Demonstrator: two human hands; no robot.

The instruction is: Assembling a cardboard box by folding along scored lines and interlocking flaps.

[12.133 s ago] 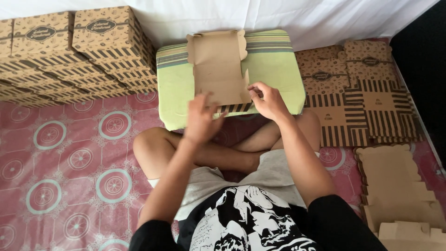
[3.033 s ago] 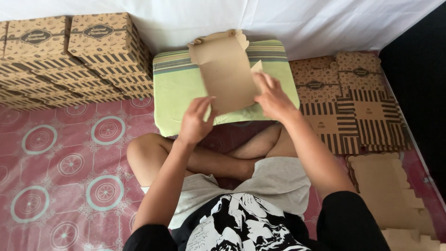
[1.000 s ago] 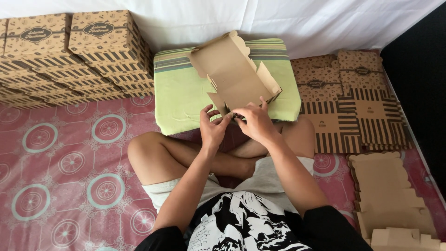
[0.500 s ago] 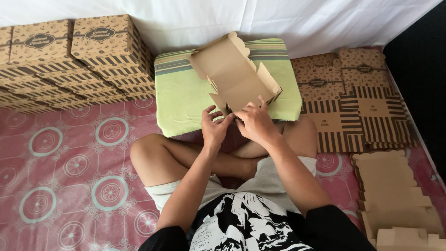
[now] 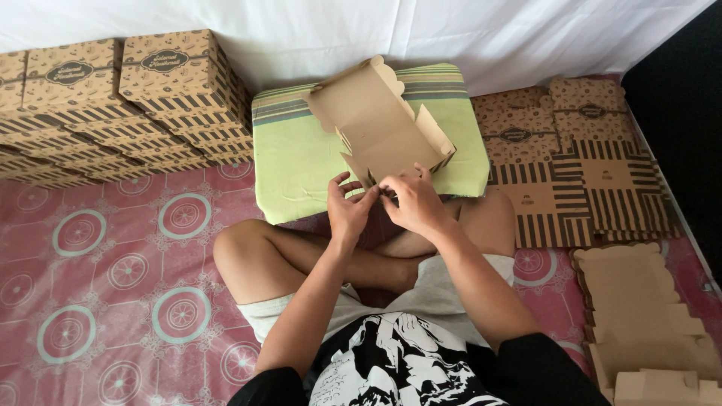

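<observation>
Cardboard box blank [image 5: 383, 128], plain brown, partly folded, rests on the green cushion [image 5: 301, 158], tilted, side walls raised and a scalloped flap toward the white curtain [image 5: 301, 30]. Both hands meet at the blank's near edge, just off the cushion's front border. Left hand [image 5: 347, 210]: fingers spread and loosely curled, thumb and fingertips touching the near corner tab; grip not closed around anything. Right hand [image 5: 410, 201]: thumb and forefinger pinched on a small tab at the same near edge, other fingers curled. Person sits cross-legged on the red patterned floor mat [image 5: 113, 286], knees just in front of the cushion. Left of the cushion: stacked finished printed boxes [image 5: 162, 75]. Right of the cushion: flat printed blanks [image 5: 571, 165]; nearer the person on that side, a pile of plain brown blanks [image 5: 639, 316].
</observation>
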